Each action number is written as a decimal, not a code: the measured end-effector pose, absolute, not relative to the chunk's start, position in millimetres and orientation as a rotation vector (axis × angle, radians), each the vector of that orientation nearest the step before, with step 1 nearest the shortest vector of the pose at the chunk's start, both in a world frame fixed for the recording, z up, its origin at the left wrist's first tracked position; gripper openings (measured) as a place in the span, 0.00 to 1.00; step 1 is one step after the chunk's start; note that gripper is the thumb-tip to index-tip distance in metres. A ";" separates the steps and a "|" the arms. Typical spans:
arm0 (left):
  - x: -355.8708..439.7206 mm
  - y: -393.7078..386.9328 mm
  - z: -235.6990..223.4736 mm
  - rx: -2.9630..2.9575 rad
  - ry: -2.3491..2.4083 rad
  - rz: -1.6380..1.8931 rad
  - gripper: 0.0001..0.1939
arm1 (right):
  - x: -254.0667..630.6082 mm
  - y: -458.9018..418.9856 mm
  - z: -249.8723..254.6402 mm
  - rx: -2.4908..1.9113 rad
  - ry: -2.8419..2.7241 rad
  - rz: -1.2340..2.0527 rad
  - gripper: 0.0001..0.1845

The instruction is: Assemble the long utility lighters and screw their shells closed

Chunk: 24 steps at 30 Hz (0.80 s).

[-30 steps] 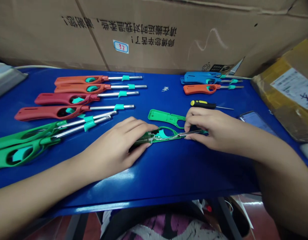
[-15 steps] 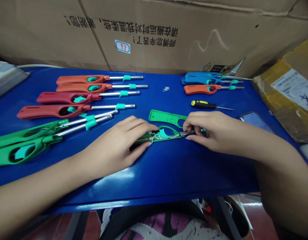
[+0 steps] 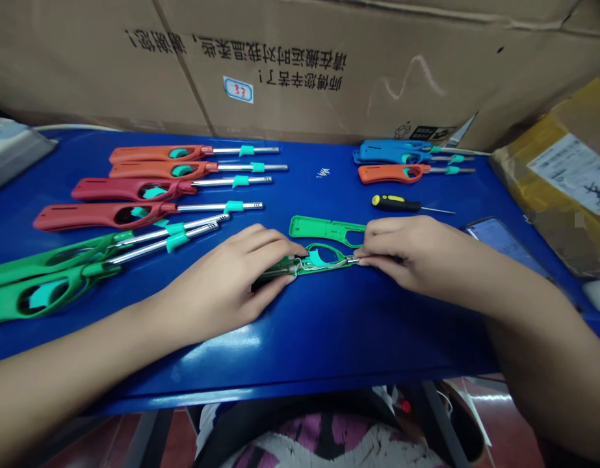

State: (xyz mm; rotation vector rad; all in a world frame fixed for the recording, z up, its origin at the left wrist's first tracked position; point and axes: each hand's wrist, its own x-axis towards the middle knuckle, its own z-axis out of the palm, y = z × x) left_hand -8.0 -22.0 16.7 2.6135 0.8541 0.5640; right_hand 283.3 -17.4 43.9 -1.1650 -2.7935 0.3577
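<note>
An opened green gas lighter (image 3: 324, 265) lies in front of me, its teal trigger and a pale wire showing inside the half shell. My left hand (image 3: 248, 273) is closed around the handle end and hides much of it. At the other end, my right hand (image 3: 402, 250) pinches the metal tube where it meets the green shell; most of the tube is hidden by the fingers. Just behind lies the loose green cover half (image 3: 324, 228), its right end partly covered by my right hand.
Several orange, red and green lighters (image 3: 124, 188) lie on the left of the blue table (image 3: 309, 351). Blue and orange lighters (image 3: 392, 173), a screwdriver (image 3: 397, 203), small screws (image 3: 323, 173) and a phone (image 3: 499, 240) lie behind and to the right. A cardboard box (image 3: 280, 39) stands at the back.
My right hand has shifted slightly left along the tube, its fingers now pinching close together at the shell's end. My left hand has stayed nearly in place.
</note>
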 end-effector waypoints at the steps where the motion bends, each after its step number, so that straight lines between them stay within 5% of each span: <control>1: -7.9 -21.8 16.5 2.611 0.853 0.570 0.13 | 282.2 -17.9 43.7 -1.174 -2.791 0.348 0.11; 24: -10.7 -20.0 14.3 2.648 0.788 0.510 0.15 | 256.2 -23.6 33.4 -1.072 -2.567 0.574 0.06</control>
